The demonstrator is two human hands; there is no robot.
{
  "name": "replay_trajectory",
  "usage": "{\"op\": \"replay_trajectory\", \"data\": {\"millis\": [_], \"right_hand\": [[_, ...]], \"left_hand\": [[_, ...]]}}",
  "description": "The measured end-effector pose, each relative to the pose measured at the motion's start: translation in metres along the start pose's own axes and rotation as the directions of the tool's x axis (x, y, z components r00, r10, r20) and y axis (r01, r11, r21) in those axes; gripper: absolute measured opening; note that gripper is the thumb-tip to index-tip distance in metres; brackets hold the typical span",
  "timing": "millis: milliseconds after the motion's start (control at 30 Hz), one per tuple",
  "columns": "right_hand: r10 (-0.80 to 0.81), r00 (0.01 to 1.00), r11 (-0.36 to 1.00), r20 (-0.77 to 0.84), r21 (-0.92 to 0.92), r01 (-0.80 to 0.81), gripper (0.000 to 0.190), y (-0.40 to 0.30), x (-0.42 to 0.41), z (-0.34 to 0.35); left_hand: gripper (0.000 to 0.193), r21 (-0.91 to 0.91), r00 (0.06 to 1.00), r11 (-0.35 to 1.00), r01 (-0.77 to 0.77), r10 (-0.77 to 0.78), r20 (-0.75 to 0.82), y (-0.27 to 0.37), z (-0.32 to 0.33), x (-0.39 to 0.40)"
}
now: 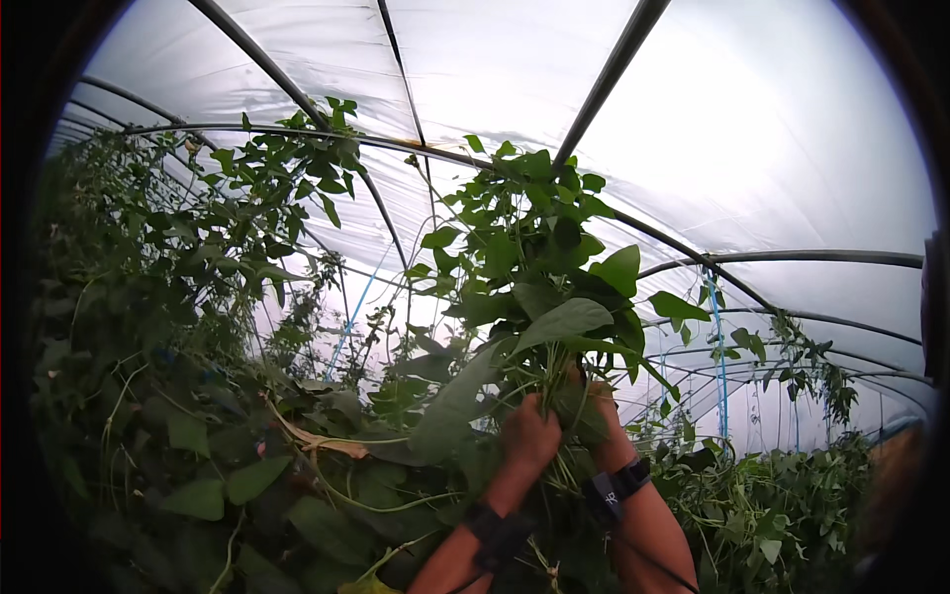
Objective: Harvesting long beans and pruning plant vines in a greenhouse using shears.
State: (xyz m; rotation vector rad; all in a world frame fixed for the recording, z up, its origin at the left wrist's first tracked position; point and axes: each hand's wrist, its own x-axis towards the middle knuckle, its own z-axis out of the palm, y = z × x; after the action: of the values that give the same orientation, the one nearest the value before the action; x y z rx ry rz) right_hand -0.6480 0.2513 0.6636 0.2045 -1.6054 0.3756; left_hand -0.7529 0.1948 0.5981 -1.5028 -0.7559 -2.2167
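My left hand [532,436] is raised in front of me, its fingers closed around a bundle of green leafy stems [553,382]. Close beside it on the right, my right hand [603,408] is at the same bundle, partly behind a leaf; its fingers are mostly hidden, so its grip cannot be told. Broad green leaves [568,323] fan out above both hands, and thin stems hang below them. Each wrist wears a dark band, and a cable runs along the right forearm.
Dense climbing vines [193,245] fill the left side, with more foliage [772,512] at lower right. Dark metal hoops [612,70] hold up a translucent plastic cover. Blue strings [720,356] hang at the right. A dry brown leaf [326,442] lies among the vines.
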Motion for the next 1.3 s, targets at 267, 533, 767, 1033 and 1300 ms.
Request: {"op": "replay_trajectory", "data": {"millis": [267,533,767,1033,1300], "right_hand": [[0.418,0.906,0.864,-0.073,-0.277,-0.421,0.062,-0.005,-0.035,-0.015],[0.542,0.821,0.775,0.177,0.271,-0.57,0.035,0.01,-0.064,-0.012],[0.578,0.736,0.728,0.352,0.185,-0.66,0.029,0.0,-0.085,-0.023],[0.429,0.9,0.855,0.074,0.288,-0.431,0.023,-0.011,-0.105,-0.018],[0.516,0.836,0.846,0.187,0.044,-0.532,0.048,-0.048,-0.079,-0.042]], "left_hand": [[0.028,-0.063,0.999,0.998,-0.026,0.028,0.025,-0.021,0.007,-0.001],[0.022,-0.017,0.999,0.999,-0.034,0.033,-0.031,-0.027,0.009,-0.001],[0.023,-0.016,0.999,1.0,-0.024,0.023,-0.026,-0.025,0.011,0.0],[0.023,-0.038,1.0,0.999,-0.006,0.006,-0.017,-0.014,0.008,0.0],[0.024,-0.058,0.999,0.998,-0.03,0.029,-0.033,-0.011,0.009,0.0]]}}
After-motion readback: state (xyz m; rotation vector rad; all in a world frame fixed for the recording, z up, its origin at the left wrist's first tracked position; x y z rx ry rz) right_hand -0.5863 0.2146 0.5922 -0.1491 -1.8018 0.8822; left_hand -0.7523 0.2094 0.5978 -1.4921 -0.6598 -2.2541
